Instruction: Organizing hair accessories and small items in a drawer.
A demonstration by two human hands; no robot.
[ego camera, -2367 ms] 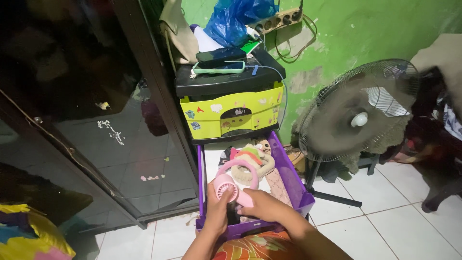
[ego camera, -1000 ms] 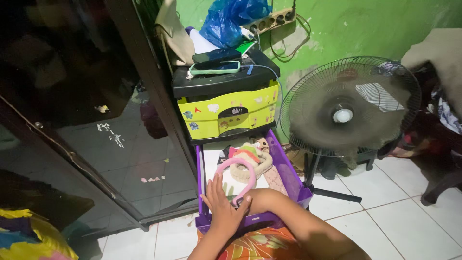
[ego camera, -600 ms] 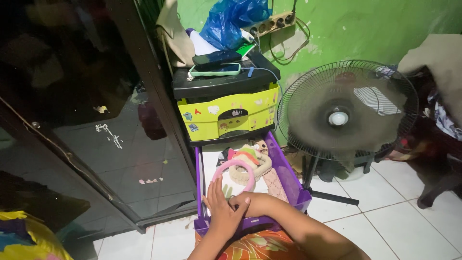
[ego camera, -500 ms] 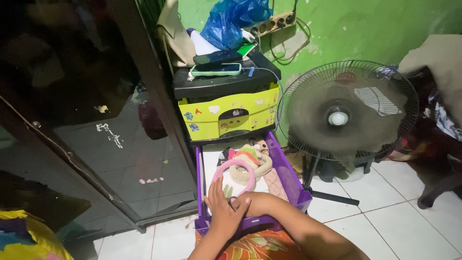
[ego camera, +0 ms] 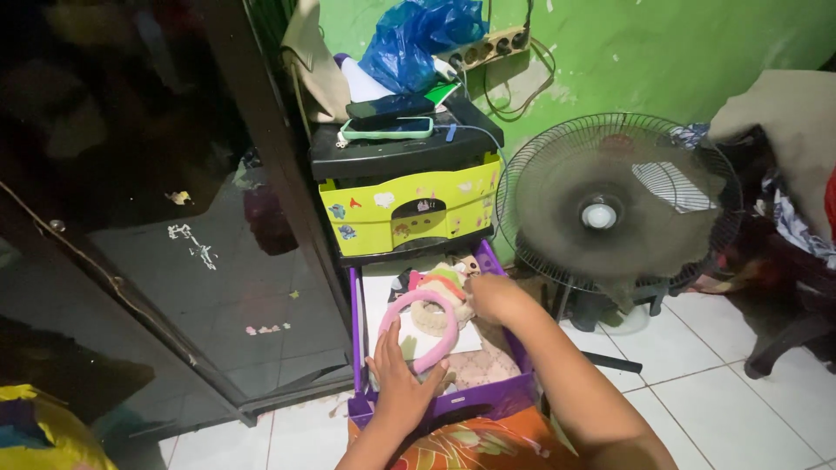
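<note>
Left hand: the left hand (ego camera: 402, 381) lies flat, fingers spread, at the front of the open drawer (ego camera: 357, 348); its fingertips rest against the near side of the pink ring (ego camera: 419, 329). It grips nothing.
Right hand: the right hand (ego camera: 489, 294) reaches further in, to the back right of the drawer, fingers curled among the small soft things (ego camera: 435, 283) there. Whether it has pinched anything I cannot tell; the fingertips are hidden behind the hand.
Ring: a pink hoop, lying roughly flat in the middle of the drawer on top of pale cloth, a round beige piece showing through its middle.
Drawer: purple, pulled out at floor level, full of bits of cloth and small toys in red, green and cream at the back.
Cabinet: the drawer belongs to a small plastic cabinet (ego camera: 409, 209) with a yellow-green front stuck over with little stickers and a black top.
On top: a phone (ego camera: 387, 128) in a pale green case lies on the black top, a dark flat thing just behind it, and a blue plastic bag (ego camera: 418, 39) behind that against the green wall.
Wall: a power strip (ego camera: 489, 48) hangs on the wall above the cabinet, cables trailing down from it.
Fan: a standing fan (ego camera: 618, 209) is just right of the drawer, its blades a blur, its base on the white tiles.
Left side: a dark glass-fronted wardrobe door (ego camera: 157, 218) stands beside the cabinet.
Person: an orange patterned cloth (ego camera: 461, 439) shows at the bottom edge, under the two arms.
</note>
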